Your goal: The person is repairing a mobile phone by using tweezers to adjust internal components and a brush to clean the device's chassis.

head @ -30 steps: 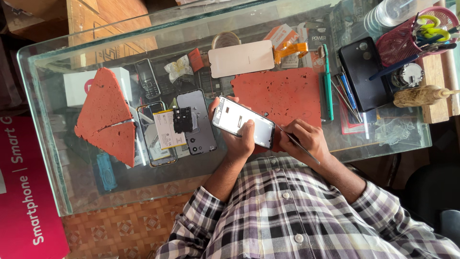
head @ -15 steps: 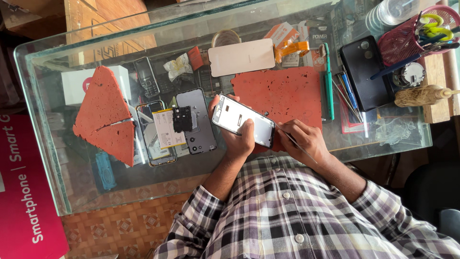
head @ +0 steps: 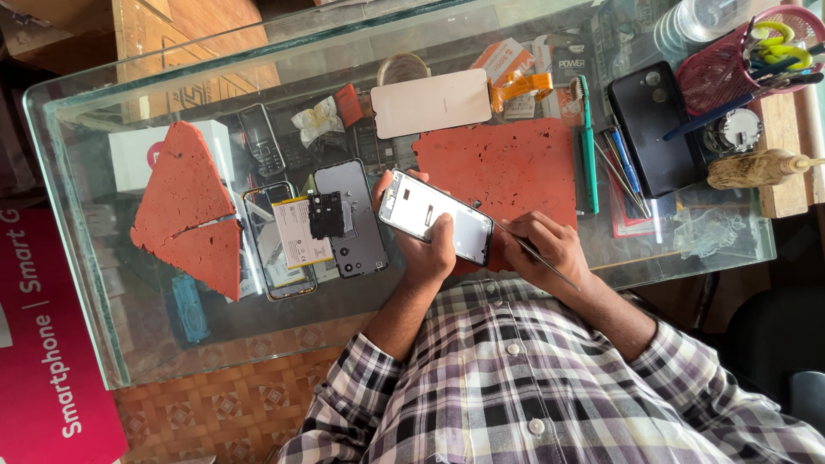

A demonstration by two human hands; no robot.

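Over the near edge of the glass worktop (head: 103, 283): a phone frame held up and worked with a thin tool

Left hand (head: 430, 249) wraps the opened phone frame (head: 434, 216) from below, thumb across its face, grip closed round it and tilted toward the wearer, seemingly to steady it off the glass. Right hand (head: 546, 249) pinches a slim metal tool (head: 524, 247), tip at the frame's right end. Behind lies the red pitted mat (head: 507, 167), bare in its middle. Left of the hands, a second opened phone (head: 348, 219) and battery (head: 296, 232) sit close; screwdrivers (head: 623, 167) line the mat's right side. Free room is narrow, mostly over the mat
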